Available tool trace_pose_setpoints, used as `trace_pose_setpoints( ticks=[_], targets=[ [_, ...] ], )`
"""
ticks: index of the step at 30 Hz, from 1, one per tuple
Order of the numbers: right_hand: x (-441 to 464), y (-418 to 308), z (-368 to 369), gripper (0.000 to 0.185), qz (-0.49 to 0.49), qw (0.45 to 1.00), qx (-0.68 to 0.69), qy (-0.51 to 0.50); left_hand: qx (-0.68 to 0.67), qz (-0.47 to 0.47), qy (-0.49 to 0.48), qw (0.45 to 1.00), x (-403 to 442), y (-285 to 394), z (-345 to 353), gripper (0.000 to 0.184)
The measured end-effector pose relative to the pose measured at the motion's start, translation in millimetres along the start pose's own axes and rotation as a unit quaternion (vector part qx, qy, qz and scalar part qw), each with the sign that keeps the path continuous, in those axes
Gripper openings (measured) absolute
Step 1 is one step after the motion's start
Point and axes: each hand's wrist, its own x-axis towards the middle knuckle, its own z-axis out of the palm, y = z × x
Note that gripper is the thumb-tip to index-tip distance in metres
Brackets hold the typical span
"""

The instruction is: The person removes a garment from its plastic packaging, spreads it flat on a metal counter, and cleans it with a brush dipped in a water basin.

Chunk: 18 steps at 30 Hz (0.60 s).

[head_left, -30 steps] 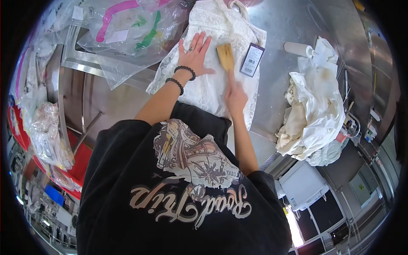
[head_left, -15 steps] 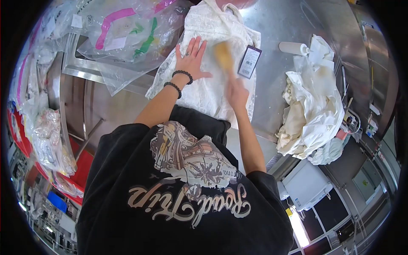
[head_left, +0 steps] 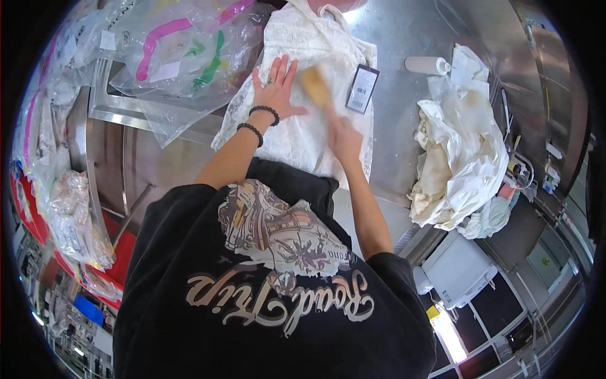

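A white lace garment (head_left: 315,136) lies on the metal table in front of me, with a dark-edged hang tag (head_left: 363,88) on its right side. My left hand (head_left: 275,91) rests flat on the garment's left part, fingers spread. My right hand (head_left: 345,139) is closed around the handle of a wooden brush (head_left: 315,87). The brush is blurred by motion and lies over the middle of the garment; its bristles are hidden.
Clear plastic bags (head_left: 183,54) with pink and green tape lie at the upper left. On the right are a white bottle (head_left: 427,65) lying on its side and a heap of crumpled white cloth (head_left: 464,158). The metal table (head_left: 394,126) stretches between.
The brush has shifted slightly left over the garment, its head tilted further left. My left hand stays flat on the cloth. The whole view has shifted a little.
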Motion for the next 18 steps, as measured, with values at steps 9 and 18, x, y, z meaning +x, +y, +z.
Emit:
trace_pose_setpoints(
  ticks=[9, 18],
  targets=[
    [5.6, 7.6, -15.5, 0.052, 0.010, 0.990, -0.106, -0.092, 0.017, 0.003, -0.020, 1.000, -3.3, -1.0, 5.7, 0.131],
    [-1.8, 105.0, -44.3, 0.048, 0.244, 0.958, 0.052, 0.140, 0.035, 0.009, -0.035, 0.999, -2.6, 1.3, 5.4, 0.126]
  ],
)
